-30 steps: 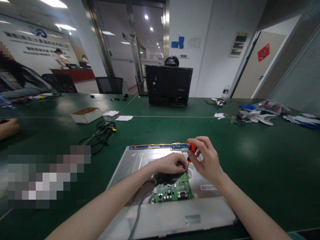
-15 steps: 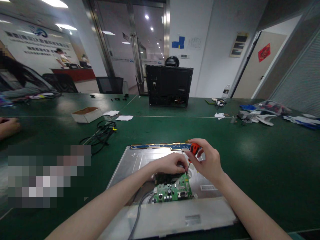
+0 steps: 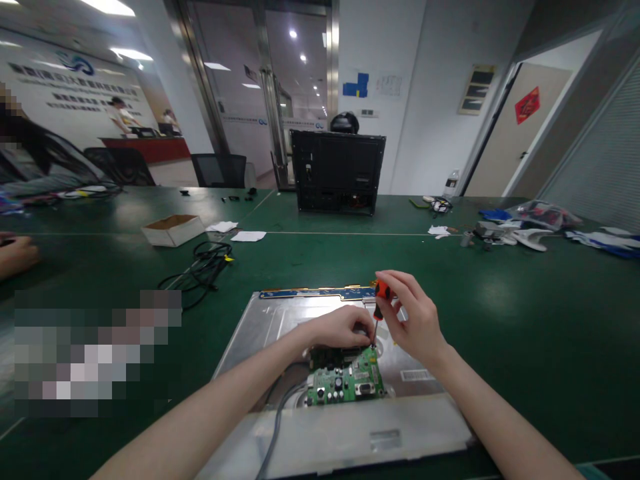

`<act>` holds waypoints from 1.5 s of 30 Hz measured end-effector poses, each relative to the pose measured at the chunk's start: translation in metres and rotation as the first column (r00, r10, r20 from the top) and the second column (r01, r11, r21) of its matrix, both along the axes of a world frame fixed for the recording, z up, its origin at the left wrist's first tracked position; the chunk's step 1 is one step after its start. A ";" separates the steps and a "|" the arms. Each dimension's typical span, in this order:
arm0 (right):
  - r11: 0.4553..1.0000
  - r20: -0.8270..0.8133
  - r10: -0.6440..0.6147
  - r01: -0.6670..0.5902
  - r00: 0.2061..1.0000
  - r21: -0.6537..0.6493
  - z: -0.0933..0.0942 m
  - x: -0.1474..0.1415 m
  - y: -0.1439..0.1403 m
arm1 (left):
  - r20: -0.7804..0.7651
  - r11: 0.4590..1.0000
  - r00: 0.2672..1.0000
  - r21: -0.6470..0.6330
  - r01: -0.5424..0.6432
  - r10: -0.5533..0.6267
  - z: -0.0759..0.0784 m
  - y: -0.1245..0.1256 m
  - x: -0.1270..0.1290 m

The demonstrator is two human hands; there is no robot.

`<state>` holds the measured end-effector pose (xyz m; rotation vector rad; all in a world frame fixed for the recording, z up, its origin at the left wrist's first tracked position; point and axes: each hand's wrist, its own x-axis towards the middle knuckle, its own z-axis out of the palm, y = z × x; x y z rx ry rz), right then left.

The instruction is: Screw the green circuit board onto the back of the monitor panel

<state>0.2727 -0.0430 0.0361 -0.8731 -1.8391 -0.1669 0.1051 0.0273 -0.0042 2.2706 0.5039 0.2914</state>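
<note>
My right hand [image 3: 417, 320] is pinched around the orange handle of a small screwdriver [image 3: 380, 300], fingers clamped on it near the top. My left hand [image 3: 345, 328] lies curled, fingers together, on the far edge of the green circuit board [image 3: 347, 381]; it seems to steady the board, though I cannot tell whether it grips anything. The board sits on the metal back of a monitor panel [image 3: 270, 320], which lies flat on the green bench [image 3: 525, 320] right in front of me.

The screwdriver stands nearly upright, its long axis running from the handle down and a little toward me and to the left; the tip points at the board's far right corner, just beside my left fingertips.

The risk I see is the tip slipping off the screw: with the shaft slightly tilted and only a fingertip hold, it could skid across the board and scratch a trace or jab my left fingers. A loosened screw could also roll away under the board. The grey cable [image 3: 280, 413] leaving the board could tug it if my forearm drags on it.
</note>
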 end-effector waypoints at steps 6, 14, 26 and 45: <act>0.998 -0.056 0.057 -0.058 0.997 -0.012 -0.005 0.001 0.002 | 0.002 1.000 1.000 0.001 0.001 -0.001 0.001 0.000 0.000; 1.000 -0.106 0.004 -0.002 0.994 0.012 -0.008 -0.001 0.003 | -0.012 1.000 1.000 0.003 -0.005 0.005 0.002 0.000 0.000; 0.993 -0.072 0.107 -0.110 0.992 -0.051 -0.006 0.001 0.002 | -0.013 1.000 1.000 0.013 -0.001 0.001 0.001 0.000 0.000; 0.999 -0.057 0.016 -0.018 0.998 -0.032 -0.008 0.001 0.001 | -0.012 0.999 1.000 0.025 -0.021 0.022 0.001 0.000 0.001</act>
